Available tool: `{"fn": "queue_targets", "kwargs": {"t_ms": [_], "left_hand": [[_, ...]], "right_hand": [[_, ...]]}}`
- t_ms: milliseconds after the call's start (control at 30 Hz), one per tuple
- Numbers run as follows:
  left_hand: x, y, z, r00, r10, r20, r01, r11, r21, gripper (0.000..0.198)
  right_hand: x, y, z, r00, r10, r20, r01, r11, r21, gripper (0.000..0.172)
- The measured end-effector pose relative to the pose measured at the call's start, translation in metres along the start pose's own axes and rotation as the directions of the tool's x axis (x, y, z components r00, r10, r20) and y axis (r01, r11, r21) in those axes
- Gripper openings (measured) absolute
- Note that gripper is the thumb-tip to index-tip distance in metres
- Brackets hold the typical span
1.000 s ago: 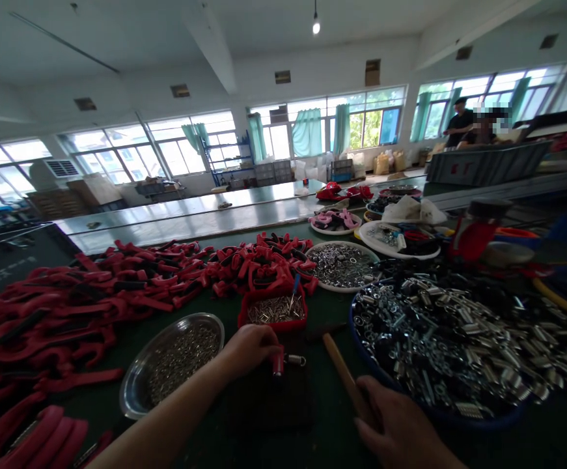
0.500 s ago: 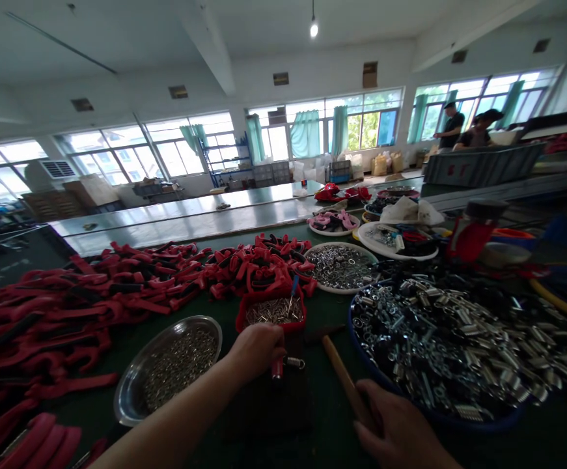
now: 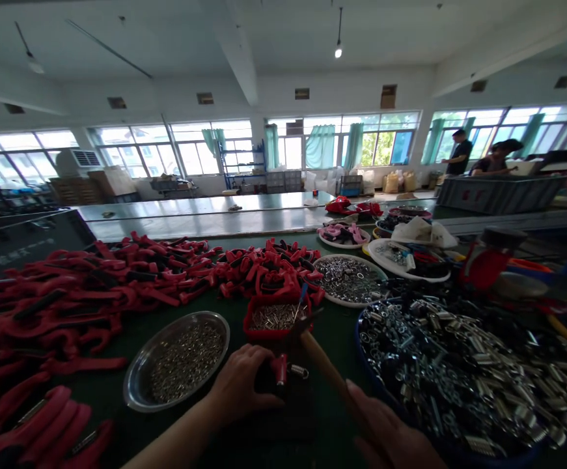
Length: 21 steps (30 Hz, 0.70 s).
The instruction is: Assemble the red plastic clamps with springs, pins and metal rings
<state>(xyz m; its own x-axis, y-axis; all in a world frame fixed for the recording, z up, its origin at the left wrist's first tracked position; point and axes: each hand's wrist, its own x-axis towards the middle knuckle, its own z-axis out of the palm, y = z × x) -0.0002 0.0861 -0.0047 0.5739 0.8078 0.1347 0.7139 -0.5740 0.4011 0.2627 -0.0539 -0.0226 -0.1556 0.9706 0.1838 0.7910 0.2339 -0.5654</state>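
Observation:
My right hand [image 3: 385, 423] grips the wooden handle of a hammer [image 3: 327, 361]. The hammer's dark head is over the near edge of a red bin [image 3: 247, 319] of small metal pins. Just left of a small red part with a metal end [image 3: 279, 369], my left hand [image 3: 241, 384] is open, thumb and fingers apart. A coil spring [image 3: 297, 370] sticks out to the right of that red part. Both lie on a dark block whose outline is hard to make out. A blue-handled tool [image 3: 303, 292] stands in the pins.
Left of my hand is a steel bowl [image 3: 131, 384] of small metal pieces. Red-and-black tool handles [image 3: 141, 280] are heaped along the left. To the right is a blue-rimmed tray [image 3: 360, 339] of springs and metal parts. Two people [image 3: 459, 153] are at the far right.
The hammer has come up from the table towards the red part, in my right hand. My left hand has let go of the red part and spread its fingers. The view has shifted.

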Motion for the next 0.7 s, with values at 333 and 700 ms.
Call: {"fn": "queue_targets", "kwargs": {"t_ms": [333,700], "left_hand": [[0.003,0.000,0.016,0.990,-0.032,-0.140,0.039,0.998,0.046,0.057],[0.002,-0.001,0.014,0.994,-0.073,-0.086,0.075,0.997,0.022,0.062]], "right_hand": [[0.019,-0.033,-0.015,0.969,-0.245,-0.040,0.210,0.896,-0.390,0.060],[0.011,-0.022,-0.021,0.922,-0.327,-0.208,0.263,0.922,-0.286,0.057]]}}
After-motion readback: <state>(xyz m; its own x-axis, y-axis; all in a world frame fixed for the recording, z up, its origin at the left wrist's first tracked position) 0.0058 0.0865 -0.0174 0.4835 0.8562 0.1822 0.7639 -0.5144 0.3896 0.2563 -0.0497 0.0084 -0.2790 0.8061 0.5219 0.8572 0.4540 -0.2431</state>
